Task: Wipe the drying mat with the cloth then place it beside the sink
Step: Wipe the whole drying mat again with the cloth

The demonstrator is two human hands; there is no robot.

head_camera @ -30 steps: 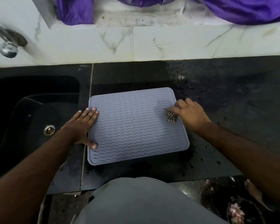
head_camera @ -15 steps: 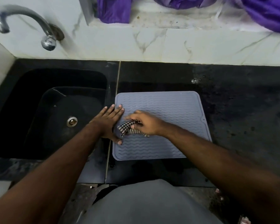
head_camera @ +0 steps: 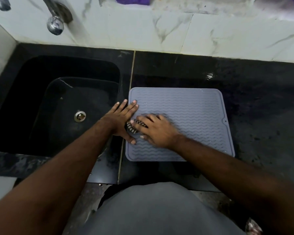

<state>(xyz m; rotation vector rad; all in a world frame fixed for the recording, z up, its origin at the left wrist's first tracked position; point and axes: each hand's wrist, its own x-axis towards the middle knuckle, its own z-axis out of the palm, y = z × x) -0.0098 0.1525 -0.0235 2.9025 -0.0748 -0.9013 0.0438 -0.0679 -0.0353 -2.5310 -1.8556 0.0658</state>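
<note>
Cloth at the mat's left edge, unwiped mat stretching right.

The right hand (head_camera: 157, 131) presses the checked cloth (head_camera: 134, 127) flat under spread fingers, seemingly not pinching it, against the left hand (head_camera: 121, 120) bracing the drying mat (head_camera: 193, 116) on the tabletop (head_camera: 261, 107), beside the sink (head_camera: 41, 92).

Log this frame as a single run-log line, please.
wiping | left hand flat on drying mat edge | right hand presses cloth on mat | beside sink
</note>
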